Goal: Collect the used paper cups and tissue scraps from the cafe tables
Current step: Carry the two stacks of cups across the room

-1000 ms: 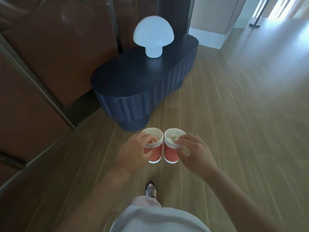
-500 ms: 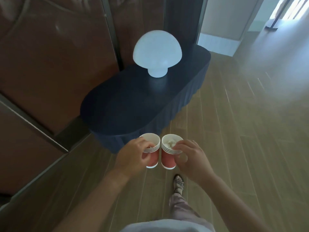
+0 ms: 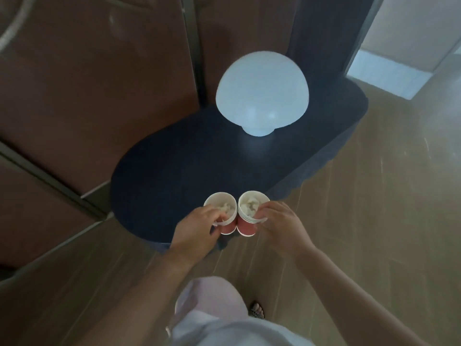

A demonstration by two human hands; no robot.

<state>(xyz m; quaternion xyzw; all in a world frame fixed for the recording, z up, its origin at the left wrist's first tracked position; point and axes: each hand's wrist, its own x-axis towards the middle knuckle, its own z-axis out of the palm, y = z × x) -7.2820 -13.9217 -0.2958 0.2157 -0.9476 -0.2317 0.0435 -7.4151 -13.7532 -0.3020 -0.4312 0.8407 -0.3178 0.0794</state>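
Two stacks of red paper cups with white rims are held side by side and touching, over the near end of a dark oval table [image 3: 174, 171]. My left hand [image 3: 194, 231] grips the left cup stack [image 3: 220, 212] at its rim. My right hand [image 3: 282, 226] grips the right cup stack [image 3: 252, 208] the same way. White tissue scraps lie inside both top cups. Whether the cup bottoms touch the tabletop cannot be told.
A white mushroom-shaped lamp [image 3: 262, 101] stands on the far half of the table. Brown panelled walls run along the left and behind. Wooden floor [image 3: 374, 221] spreads to the right and below. My foot [image 3: 257, 309] is on the floor near the table.
I have walked up to the table. The two cup stacks, earlier held over the floor in front of it, are now above its near end. Both grips are unchanged.
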